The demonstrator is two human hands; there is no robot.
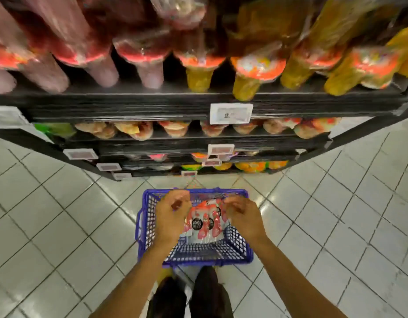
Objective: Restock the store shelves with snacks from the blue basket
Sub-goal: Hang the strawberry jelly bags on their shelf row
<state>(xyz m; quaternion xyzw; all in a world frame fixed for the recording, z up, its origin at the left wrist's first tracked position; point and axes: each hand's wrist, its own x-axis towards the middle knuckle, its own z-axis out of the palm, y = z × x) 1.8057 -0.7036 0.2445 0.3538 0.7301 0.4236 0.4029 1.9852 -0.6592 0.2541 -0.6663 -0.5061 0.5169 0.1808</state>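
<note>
A blue plastic basket stands on the tiled floor just in front of my feet, below the shelves. Inside it is a bunch of red and white snack packets with black round labels, standing up between my hands. My left hand has its fingers curled round the left edge of the packets. On the other side, my right hand curls its fingers at their upper right edge. The view is blurred, so the exact grip is hard to read.
A black shelf unit rises ahead with several tiers. Its top tier holds pink and yellow bagged snacks with orange labels. White price tags hang on the shelf edges. Pale floor tiles lie on both sides.
</note>
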